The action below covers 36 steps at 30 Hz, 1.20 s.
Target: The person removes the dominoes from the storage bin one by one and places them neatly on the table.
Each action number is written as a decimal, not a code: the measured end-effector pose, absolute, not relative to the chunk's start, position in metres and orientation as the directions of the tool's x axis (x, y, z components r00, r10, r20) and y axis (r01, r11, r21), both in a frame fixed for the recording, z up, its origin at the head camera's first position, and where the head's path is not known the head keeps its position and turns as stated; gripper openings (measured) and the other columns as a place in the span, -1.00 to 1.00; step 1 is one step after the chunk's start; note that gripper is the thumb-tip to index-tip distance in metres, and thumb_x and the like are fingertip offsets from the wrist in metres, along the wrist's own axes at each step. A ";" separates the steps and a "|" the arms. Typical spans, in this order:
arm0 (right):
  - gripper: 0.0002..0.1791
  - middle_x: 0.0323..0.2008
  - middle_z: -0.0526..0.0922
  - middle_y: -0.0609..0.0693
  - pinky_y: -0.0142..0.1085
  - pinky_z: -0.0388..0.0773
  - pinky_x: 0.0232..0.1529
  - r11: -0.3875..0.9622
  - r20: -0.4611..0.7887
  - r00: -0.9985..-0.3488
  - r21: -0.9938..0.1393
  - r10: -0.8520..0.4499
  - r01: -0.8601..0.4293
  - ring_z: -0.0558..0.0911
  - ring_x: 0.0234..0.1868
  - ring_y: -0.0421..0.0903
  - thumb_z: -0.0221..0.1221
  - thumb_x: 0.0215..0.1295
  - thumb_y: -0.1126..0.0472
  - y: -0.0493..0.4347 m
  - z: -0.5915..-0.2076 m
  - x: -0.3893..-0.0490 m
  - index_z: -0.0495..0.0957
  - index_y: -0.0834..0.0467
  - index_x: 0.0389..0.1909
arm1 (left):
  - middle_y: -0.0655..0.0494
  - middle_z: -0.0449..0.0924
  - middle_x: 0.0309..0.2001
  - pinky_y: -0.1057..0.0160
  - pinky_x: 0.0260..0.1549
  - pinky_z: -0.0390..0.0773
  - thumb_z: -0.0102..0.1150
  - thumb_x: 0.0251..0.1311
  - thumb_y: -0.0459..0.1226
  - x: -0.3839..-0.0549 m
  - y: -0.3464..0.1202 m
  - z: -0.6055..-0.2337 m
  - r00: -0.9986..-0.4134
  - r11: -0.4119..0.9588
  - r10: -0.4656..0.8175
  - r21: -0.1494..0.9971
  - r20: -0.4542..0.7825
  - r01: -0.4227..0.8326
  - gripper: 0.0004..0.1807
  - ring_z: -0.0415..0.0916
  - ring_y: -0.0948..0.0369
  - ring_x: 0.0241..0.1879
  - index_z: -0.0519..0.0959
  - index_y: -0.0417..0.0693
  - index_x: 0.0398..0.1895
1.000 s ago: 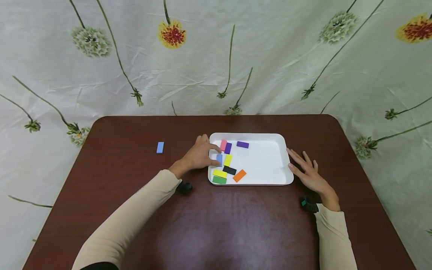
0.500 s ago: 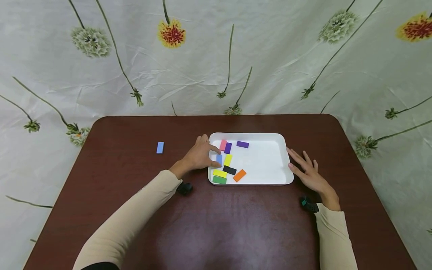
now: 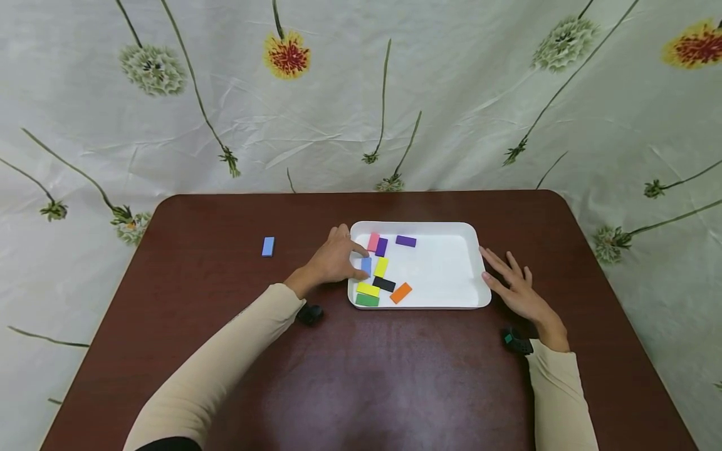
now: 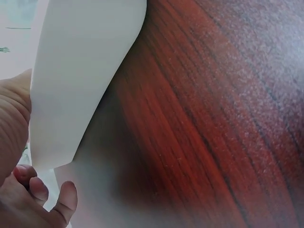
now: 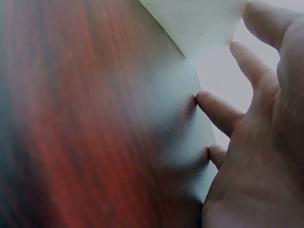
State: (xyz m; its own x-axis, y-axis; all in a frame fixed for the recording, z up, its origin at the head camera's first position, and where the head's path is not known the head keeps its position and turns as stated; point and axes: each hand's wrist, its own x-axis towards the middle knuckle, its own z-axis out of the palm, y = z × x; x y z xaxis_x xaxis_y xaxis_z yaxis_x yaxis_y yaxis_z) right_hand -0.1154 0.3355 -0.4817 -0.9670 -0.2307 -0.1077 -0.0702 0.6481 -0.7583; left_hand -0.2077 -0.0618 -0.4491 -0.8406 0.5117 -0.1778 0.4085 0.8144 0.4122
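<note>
A light blue block [image 3: 366,265], lying at the nine o'clock edge of the white tray [image 3: 445,275], is pinched by the left hand [image 3: 333,258], seemingly for lifting, while the tray's three o'clock rim is touched by the flat, unclenched right hand [image 3: 516,289], probably to steady it.

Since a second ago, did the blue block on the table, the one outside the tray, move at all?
No. The blue block lies in the same spot on the table, just as far left of the white tray as before.
</note>
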 end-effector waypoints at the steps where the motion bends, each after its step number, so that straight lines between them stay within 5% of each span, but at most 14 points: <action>1: -0.29 0.60 -0.13 0.21 0.44 -0.68 0.26 0.648 -0.108 -0.967 -0.758 -0.231 -0.070 -0.47 0.55 0.37 0.00 0.55 0.01 0.336 -0.482 -0.116 -0.05 -0.12 0.61 | -0.03 0.28 -0.14 0.23 -0.20 0.32 0.53 -0.03 0.01 -0.208 -0.062 -0.449 -0.840 0.814 0.512 0.412 -0.178 0.409 -0.47 0.15 0.07 -0.03 0.73 0.07 0.05; 36: -0.28 0.61 -0.13 0.20 0.44 -0.67 0.26 0.656 -0.112 -0.968 -0.752 -0.226 -0.066 -0.47 0.55 0.36 -0.01 0.56 0.01 0.335 -0.483 -0.115 -0.06 -0.09 0.61 | -0.07 0.38 -0.31 0.09 -0.23 0.13 0.51 0.01 -0.07 -0.226 -0.115 -0.406 -0.864 0.784 0.503 0.435 -0.024 0.444 -0.48 0.28 0.09 -0.28 0.70 -0.06 0.06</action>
